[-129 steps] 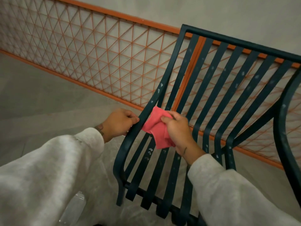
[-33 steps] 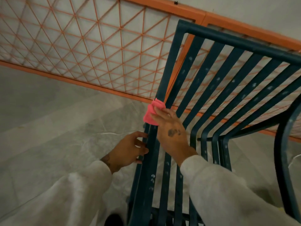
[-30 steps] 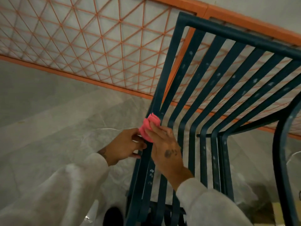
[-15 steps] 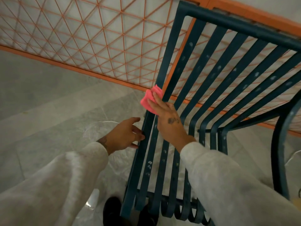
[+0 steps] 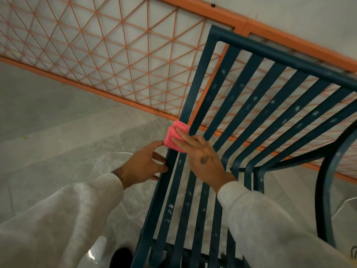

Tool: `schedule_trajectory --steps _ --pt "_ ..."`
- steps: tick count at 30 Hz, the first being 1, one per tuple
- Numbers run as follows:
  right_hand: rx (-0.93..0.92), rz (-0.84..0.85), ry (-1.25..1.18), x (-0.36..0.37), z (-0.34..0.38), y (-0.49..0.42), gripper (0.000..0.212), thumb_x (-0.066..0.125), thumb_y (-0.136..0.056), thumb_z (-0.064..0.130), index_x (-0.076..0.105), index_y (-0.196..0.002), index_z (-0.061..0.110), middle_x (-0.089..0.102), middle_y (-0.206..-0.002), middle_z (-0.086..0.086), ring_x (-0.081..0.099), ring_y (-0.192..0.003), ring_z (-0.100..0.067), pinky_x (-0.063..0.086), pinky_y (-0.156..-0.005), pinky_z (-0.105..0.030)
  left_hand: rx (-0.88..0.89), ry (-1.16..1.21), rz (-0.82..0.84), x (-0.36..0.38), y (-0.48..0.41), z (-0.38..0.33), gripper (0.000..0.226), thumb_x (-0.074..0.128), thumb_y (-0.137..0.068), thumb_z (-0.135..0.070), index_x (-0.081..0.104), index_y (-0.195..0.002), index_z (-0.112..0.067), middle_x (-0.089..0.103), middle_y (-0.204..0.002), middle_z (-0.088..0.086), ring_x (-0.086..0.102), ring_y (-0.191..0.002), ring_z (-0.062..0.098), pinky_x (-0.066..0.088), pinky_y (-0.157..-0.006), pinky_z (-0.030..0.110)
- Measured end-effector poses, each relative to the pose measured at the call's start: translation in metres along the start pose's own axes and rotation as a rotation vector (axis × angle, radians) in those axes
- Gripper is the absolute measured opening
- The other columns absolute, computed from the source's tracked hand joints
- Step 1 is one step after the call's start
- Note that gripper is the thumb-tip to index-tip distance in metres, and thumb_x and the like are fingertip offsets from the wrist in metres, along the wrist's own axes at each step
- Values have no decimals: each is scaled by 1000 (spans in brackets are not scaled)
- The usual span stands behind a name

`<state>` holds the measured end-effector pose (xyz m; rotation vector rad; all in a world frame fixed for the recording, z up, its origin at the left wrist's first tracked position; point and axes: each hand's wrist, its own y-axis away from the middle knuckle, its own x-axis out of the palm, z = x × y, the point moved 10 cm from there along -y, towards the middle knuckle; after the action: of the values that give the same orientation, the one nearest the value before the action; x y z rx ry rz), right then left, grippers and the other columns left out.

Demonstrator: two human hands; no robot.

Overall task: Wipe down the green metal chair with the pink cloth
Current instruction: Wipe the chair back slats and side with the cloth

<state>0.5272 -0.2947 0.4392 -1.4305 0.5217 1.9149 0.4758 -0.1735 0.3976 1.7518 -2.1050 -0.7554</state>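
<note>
The dark green metal chair (image 5: 201,74) has a slatted back and seat speckled with pale spots, and it fills the right half of the view. The pink cloth (image 5: 173,135) is folded over the chair's left side rail. My right hand (image 5: 202,159) holds it against the rail, with the fingers laid over the cloth and the thumb hidden behind. My left hand (image 5: 143,165) grips the same rail just below, and its index finger touches the cloth's lower edge.
An orange lattice railing (image 5: 116,55) runs behind the chair along a pale wall. The floor (image 5: 48,132) is grey marble tile. The chair's curved armrest (image 5: 326,190) stands at the right, with a white cord (image 5: 345,204) beyond it. A dark shoe (image 5: 120,256) is at the bottom.
My right hand slid the cloth up the left rail, then back down until it met my left hand. My left hand kept its hold on the rail.
</note>
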Motion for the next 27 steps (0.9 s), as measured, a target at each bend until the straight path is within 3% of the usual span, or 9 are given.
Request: schedule_trajectory --steps 4,7,10,13,16,19,22,25,27 --pt "7 8 201 -34 -19 -41 96 50 -71 -18 33 -154 27 19 -164 8 47 -107 -28 39 -85 -36 93 7 -103 -19 -16 -28 61 68 -89 -10 44 -140 -31 65 -107 -6 66 -97 17 61 -70 29" --pt "11 6 340 -58 -30 -69 92 48 -75 -13 27 -156 26 14 -166 5 47 -109 -32 46 -89 -45 132 -85 -99 -17 -23 -40 58 66 -90 -9 45 -141 -26 63 -103 -9 65 -94 13 60 -67 24" --pt "55 -77 396 -95 -39 -93 94 44 -76 -13 21 -158 27 10 -166 7 46 -115 -35 47 -89 -46 132 -126 -99 -12 -30 -41 56 65 -90 -5 47 -138 -27 63 -108 -4 64 -92 15 60 -67 23" --pt "80 -157 445 -128 -43 -113 101 48 -74 -13 14 -158 29 6 -167 9 43 -115 -34 46 -84 -43 125 -101 -97 -10 -34 -34 58 62 -91 -2 47 -140 -28 63 -119 0 66 -101 22 61 -76 31" --pt "118 -186 434 -137 -46 -121 103 51 -74 -12 10 -159 30 3 -166 10 43 -112 -33 46 -86 -42 100 -49 -87 -9 -34 -25 56 61 -92 -3 47 -141 -28 62 -118 -3 64 -106 22 58 -74 26" --pt "94 -113 356 -101 -39 -105 102 47 -71 -13 14 -158 28 3 -167 8 45 -113 -28 47 -85 -38 71 34 -89 -7 -27 -25 46 56 -96 -7 52 -137 -27 64 -116 0 65 -101 18 58 -67 20" --pt "70 4 242 -41 -17 -62 95 53 -75 -10 22 -157 29 10 -166 5 46 -119 -28 49 -93 -41 29 161 -76 -5 -19 -28 35 47 -98 -1 62 -123 -21 69 -105 -1 68 -91 13 55 -58 15" --pt "138 -40 66 -4 12 -15 92 63 -73 -8 35 -153 25 27 -162 2 53 -112 -26 52 -91 -38 -7 230 -90 -4 -11 -21 32 46 -95 6 70 -109 -8 73 -103 6 72 -86 14 53 -57 14" --pt "143 -60 -1 16 27 6 91 71 -69 -8 41 -150 21 33 -160 -2 54 -127 -29 52 -96 -41 -36 218 -116 -5 -5 -9 33 45 -92 9 72 -106 -4 74 -101 10 73 -84 15 54 -60 16"
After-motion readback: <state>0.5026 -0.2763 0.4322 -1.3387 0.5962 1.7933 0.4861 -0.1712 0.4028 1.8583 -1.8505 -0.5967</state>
